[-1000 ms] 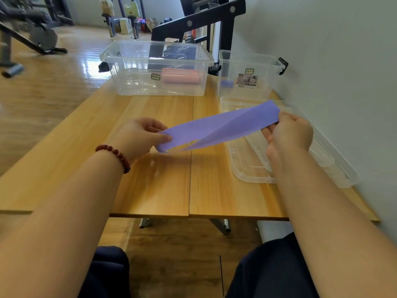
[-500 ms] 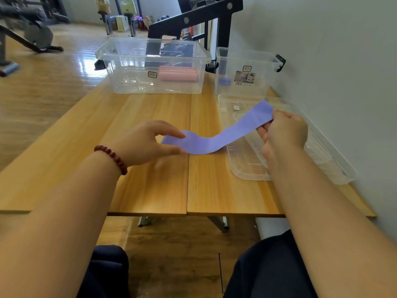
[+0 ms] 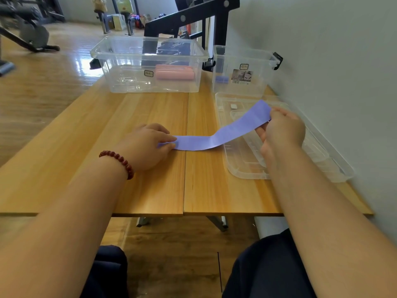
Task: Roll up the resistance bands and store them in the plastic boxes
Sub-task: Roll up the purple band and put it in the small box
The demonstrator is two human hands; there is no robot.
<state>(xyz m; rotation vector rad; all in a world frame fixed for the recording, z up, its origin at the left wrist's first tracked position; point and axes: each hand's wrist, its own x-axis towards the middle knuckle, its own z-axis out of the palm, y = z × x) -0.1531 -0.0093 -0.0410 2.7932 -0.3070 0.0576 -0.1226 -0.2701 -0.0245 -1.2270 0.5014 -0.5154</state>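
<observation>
A purple resistance band (image 3: 219, 134) lies stretched across the wooden table (image 3: 150, 186), its right end lifted over a clear lid. My left hand (image 3: 148, 145) pinches the band's left end down on the table. My right hand (image 3: 281, 132) grips the raised right end. The large clear box (image 3: 148, 65) at the back holds rolled pink bands (image 3: 174, 72). The smaller clear box (image 3: 242, 69) beside it holds a rolled purple band (image 3: 222, 79).
Clear plastic lids (image 3: 242, 166) lie stacked at the table's right, against the grey wall (image 3: 333, 61). A black metal frame (image 3: 193, 16) stands behind the boxes. Gym equipment (image 3: 28, 35) sits on the wooden floor at far left.
The band was held taut in the air; both hands lowered it, and its left end now rests flat on the table under my left hand.
</observation>
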